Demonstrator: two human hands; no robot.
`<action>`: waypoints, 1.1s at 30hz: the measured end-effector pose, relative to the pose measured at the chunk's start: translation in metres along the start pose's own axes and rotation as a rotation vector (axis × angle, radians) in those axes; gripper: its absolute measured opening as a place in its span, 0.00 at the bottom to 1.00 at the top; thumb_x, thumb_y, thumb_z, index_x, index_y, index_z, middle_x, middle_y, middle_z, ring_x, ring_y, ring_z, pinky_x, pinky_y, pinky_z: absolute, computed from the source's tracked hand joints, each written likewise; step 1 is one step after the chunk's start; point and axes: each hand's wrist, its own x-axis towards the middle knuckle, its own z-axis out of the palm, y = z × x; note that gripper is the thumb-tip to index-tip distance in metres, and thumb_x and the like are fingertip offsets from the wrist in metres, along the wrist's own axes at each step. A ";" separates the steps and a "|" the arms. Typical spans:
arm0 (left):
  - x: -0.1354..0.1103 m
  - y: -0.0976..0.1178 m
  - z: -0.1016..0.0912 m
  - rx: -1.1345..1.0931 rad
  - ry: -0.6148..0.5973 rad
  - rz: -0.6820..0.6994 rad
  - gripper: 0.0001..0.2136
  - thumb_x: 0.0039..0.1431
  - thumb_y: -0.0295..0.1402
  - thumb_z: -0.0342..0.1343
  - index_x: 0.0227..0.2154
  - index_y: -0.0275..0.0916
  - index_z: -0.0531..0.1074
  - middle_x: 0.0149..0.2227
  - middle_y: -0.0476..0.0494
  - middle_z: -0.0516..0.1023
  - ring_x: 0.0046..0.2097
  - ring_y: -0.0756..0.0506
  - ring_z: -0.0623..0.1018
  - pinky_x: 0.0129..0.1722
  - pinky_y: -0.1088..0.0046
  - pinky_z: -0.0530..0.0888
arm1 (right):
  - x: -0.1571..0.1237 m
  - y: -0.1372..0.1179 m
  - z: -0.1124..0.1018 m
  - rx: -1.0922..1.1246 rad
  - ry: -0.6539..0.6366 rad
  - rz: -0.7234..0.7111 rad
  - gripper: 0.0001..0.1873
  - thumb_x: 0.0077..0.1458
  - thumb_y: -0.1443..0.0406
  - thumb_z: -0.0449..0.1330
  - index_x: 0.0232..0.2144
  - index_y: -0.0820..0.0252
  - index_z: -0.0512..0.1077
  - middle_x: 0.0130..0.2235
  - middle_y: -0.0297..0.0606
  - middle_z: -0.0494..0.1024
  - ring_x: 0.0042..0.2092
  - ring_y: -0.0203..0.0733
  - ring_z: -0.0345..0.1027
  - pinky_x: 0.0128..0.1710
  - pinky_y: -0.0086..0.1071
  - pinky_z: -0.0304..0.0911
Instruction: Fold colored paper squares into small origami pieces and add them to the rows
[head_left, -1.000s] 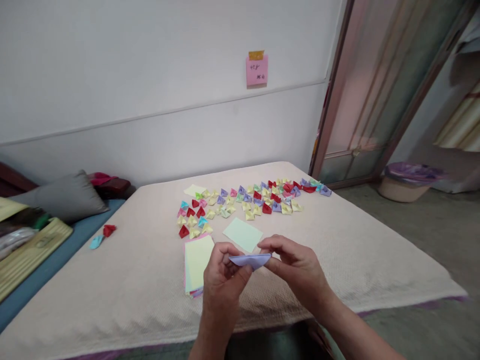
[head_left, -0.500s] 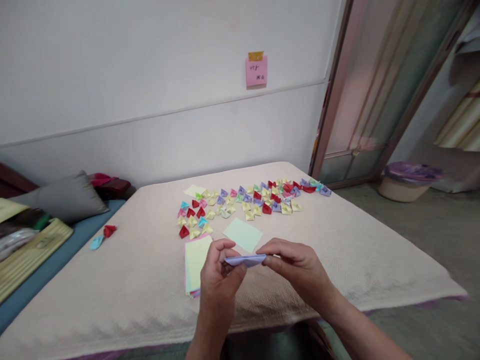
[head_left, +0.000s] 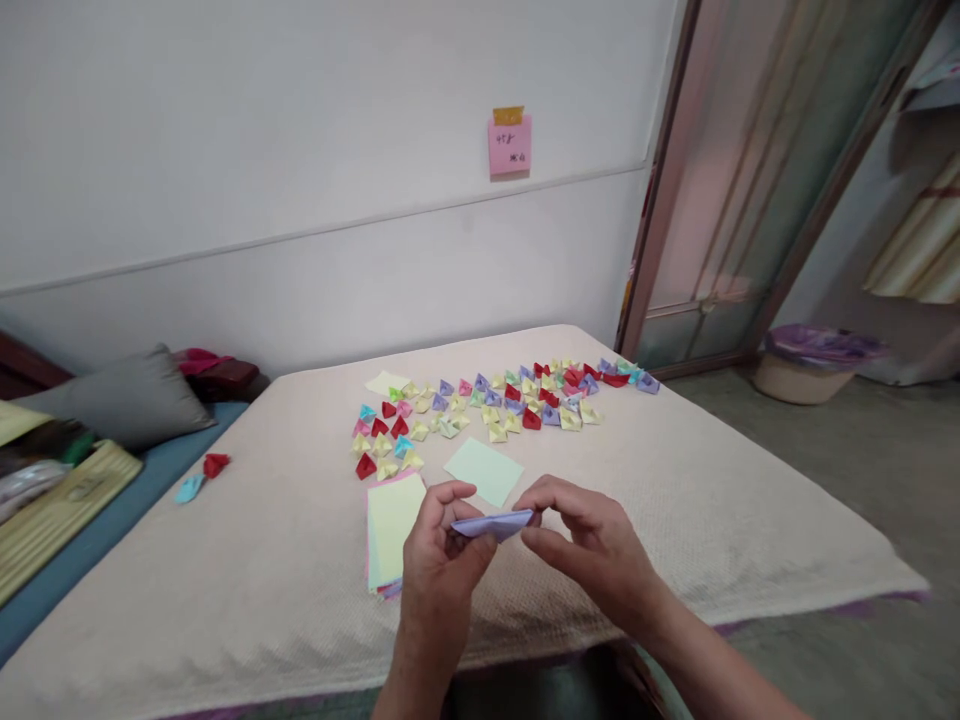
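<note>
Low in the middle, a piece of purple folded paper (head_left: 493, 524) is held level, long and narrow with pointed ends. My left hand (head_left: 446, 550) pinches its left part, thumb in front and fingers curled behind. At the paper's right tip are the bent fingers of my right hand (head_left: 581, 540), its thumb a little below the tip. Beyond my hands lies a pale green paper sheet (head_left: 484, 470). To the left, partly behind my left hand, sits a stack of coloured paper sheets (head_left: 394, 530), pale yellow on top.
Many small boat-like folded papers (head_left: 491, 400) spread across the bed-like surface (head_left: 285, 560). A pale yellow sheet (head_left: 386, 382) lies behind them. Red folded paper (head_left: 216, 465) and a light blue piece (head_left: 190, 488) lie far left. A pink note (head_left: 510, 147) hangs on the wall.
My right thumb has come down slightly from the purple paper's right tip. The left hand keeps its hold. The view has shifted slightly.
</note>
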 end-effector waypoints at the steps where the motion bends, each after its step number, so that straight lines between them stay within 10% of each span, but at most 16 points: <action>1: 0.000 0.000 0.000 0.014 0.009 0.014 0.16 0.50 0.30 0.61 0.41 0.41 0.65 0.25 0.55 0.68 0.27 0.53 0.65 0.27 0.78 0.61 | 0.000 0.000 0.001 -0.020 0.008 -0.024 0.01 0.50 0.69 0.61 0.27 0.61 0.73 0.26 0.34 0.72 0.30 0.37 0.65 0.32 0.29 0.59; 23: -0.007 -0.002 0.008 0.198 -0.036 0.153 0.18 0.55 0.25 0.55 0.48 0.42 0.61 0.28 0.52 0.69 0.32 0.49 0.70 0.37 0.73 0.66 | -0.003 0.003 0.013 -0.001 -0.012 -0.115 0.02 0.52 0.69 0.62 0.29 0.58 0.76 0.28 0.36 0.73 0.32 0.40 0.66 0.33 0.32 0.61; 33: -0.004 0.005 0.006 0.055 -0.120 0.004 0.13 0.50 0.31 0.61 0.40 0.39 0.68 0.33 0.47 0.73 0.33 0.49 0.71 0.33 0.75 0.67 | -0.002 0.006 0.007 -0.011 0.068 -0.056 0.05 0.52 0.66 0.63 0.24 0.58 0.76 0.26 0.36 0.72 0.30 0.39 0.66 0.30 0.32 0.60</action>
